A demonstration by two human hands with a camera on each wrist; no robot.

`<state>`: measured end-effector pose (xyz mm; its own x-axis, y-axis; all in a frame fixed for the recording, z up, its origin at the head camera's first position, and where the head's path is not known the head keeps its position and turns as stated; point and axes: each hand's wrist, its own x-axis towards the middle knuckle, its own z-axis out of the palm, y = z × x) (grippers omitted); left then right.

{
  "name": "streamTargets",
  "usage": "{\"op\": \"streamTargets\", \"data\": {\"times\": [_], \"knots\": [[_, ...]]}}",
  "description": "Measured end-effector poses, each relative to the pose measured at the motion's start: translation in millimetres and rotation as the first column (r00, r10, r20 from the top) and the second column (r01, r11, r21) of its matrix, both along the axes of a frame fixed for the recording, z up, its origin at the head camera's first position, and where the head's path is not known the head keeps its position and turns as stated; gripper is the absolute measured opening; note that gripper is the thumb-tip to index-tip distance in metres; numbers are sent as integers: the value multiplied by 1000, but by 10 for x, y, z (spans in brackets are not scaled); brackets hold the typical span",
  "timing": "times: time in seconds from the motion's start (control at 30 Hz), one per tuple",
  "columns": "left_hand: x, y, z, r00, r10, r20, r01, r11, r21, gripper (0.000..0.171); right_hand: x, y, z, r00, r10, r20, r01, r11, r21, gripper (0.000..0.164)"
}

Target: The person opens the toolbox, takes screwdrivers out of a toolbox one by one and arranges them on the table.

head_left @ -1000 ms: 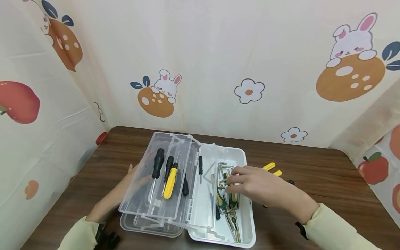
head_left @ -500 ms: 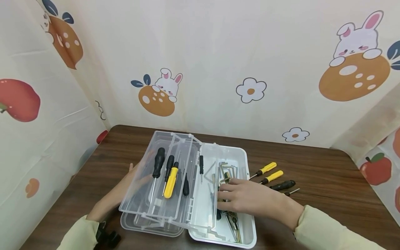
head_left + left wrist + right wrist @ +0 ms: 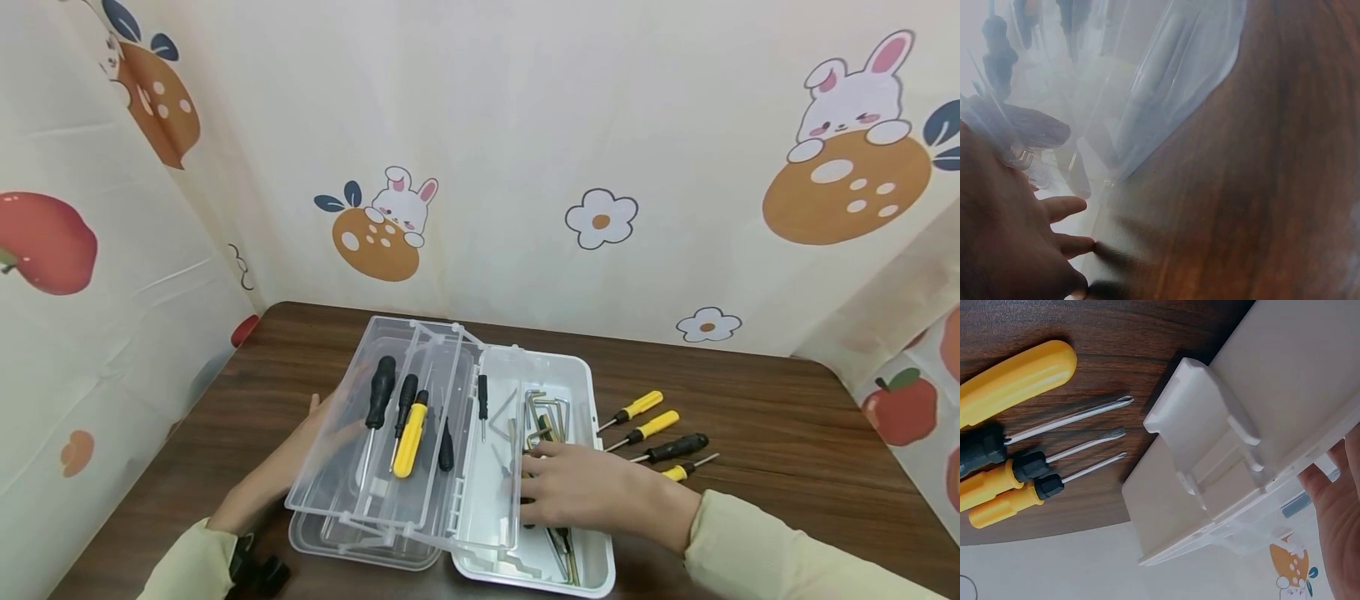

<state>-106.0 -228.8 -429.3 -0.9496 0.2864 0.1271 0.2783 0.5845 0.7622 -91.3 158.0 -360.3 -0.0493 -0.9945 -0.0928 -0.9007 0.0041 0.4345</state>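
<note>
My left hand [image 3: 321, 433] is behind and under the raised clear tray [image 3: 330, 492] of an open toolbox, seen through the plastic. In the left wrist view its fingers stretch out beneath the tray, close to the table. My right hand [image 3: 573, 487] reaches over the rim into the white toolbox [image 3: 573, 367], its fingertips down among the tools and hidden by the palm. Near those fingers lie several hex keys [image 3: 553, 408]. In the tray are a large black screwdriver [image 3: 381, 392], a yellow-handled screwdriver [image 3: 408, 442] and smaller black ones.
Right of the toolbox, screwdrivers lie on the brown wooden table [image 3: 780, 467]: two yellow ones [image 3: 645, 403], a black one [image 3: 678, 447] and another yellow-handled one [image 3: 678, 472]. A latch [image 3: 1204, 419] sticks out from the box's side. A printed curtain [image 3: 495, 250] hangs behind.
My right hand has moved from above the right rim, leftward and nearer, down into the toolbox, uncovering the screwdrivers on the table. The left hand stays in place.
</note>
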Motion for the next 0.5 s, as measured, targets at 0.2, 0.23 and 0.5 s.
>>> {"op": "streamTargets", "data": {"times": [0.2, 0.23, 0.5], "knots": [[5, -6, 8, 1000, 6, 1, -6, 1000, -4, 73, 30, -43, 1, 1000, -5, 18, 4, 999, 40, 9], [6, -5, 9, 1000, 6, -1, -6, 1000, -1, 72, 33, -52, -3, 1000, -5, 15, 4, 999, 47, 11], [13, 0, 21, 1000, 2, 2, -2, 1000, 15, 73, 68, -102, -52, 1000, 30, 6, -31, 999, 42, 11]]}}
